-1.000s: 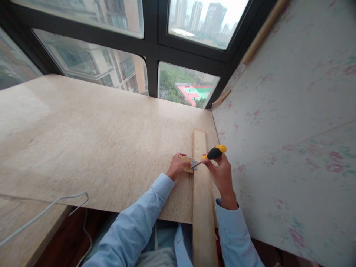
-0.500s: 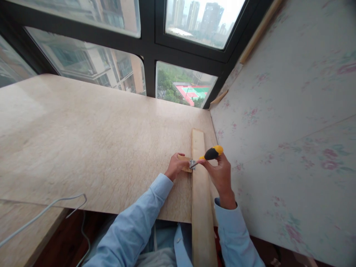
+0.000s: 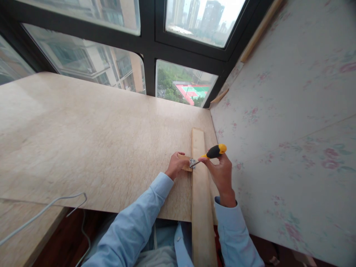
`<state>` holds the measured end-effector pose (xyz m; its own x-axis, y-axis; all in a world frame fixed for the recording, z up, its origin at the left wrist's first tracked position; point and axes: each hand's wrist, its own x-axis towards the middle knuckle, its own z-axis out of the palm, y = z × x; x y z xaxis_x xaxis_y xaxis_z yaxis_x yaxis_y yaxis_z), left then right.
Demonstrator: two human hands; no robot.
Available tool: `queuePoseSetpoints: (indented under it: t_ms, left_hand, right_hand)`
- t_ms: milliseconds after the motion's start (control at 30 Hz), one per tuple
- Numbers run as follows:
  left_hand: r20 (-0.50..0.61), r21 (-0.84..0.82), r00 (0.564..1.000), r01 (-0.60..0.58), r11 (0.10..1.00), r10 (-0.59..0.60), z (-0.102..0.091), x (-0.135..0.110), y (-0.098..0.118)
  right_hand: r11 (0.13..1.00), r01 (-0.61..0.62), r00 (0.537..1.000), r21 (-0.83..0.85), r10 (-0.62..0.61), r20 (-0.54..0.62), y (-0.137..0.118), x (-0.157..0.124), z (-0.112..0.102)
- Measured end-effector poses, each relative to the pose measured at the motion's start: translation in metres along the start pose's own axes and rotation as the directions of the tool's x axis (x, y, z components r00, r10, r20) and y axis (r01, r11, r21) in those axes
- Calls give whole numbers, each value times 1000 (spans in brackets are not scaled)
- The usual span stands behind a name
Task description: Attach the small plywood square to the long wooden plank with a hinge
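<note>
My right hand (image 3: pixel 221 172) is closed round a screwdriver (image 3: pixel 215 151) with a yellow and black handle. The tool is tilted, and its tip meets a small metal hinge (image 3: pixel 193 163). That hinge spans the joint between a long pale wooden board (image 3: pixel 200 200) and a short wood block (image 3: pixel 187 167). From the left, my left hand (image 3: pixel 176 165) grips the block, its fingers near the hinge plate. Any screw under the tip is too small to make out.
The beige marble-patterned ledge (image 3: pixel 91 141) carries the board, whose near end overhangs the front edge. A flowered wall (image 3: pixel 292 129) stands close on the right, a dark-framed window (image 3: pixel 150 48) behind. A white cable (image 3: pixel 55 202) lies at the lower left.
The screwdriver handle has shifted slightly to the right and up, with the tip still at the hinge. My left hand stays on the block.
</note>
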<state>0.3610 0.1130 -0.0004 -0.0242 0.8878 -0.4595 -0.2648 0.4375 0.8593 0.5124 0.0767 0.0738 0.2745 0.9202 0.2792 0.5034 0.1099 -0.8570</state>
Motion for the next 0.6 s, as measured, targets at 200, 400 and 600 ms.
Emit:
queuePoseSetpoints:
  t_ms: [200, 400, 600]
  left_hand:
    - [-3, 7, 1000, -11, 1000, 11, 1, -2, 3]
    - [-5, 5, 1000, -2, 1000, 2, 2, -3, 3]
    - [-11, 23, 1000, 0, 1000, 0, 1, -1, 1]
  right_hand:
    - [913, -101, 950, 395, -30, 312, -3, -3, -5]
    - [925, -136, 967, 355, 46, 251, -7, -3, -7]
    - [995, -34, 995, 91, 41, -86, -2, -1, 7]
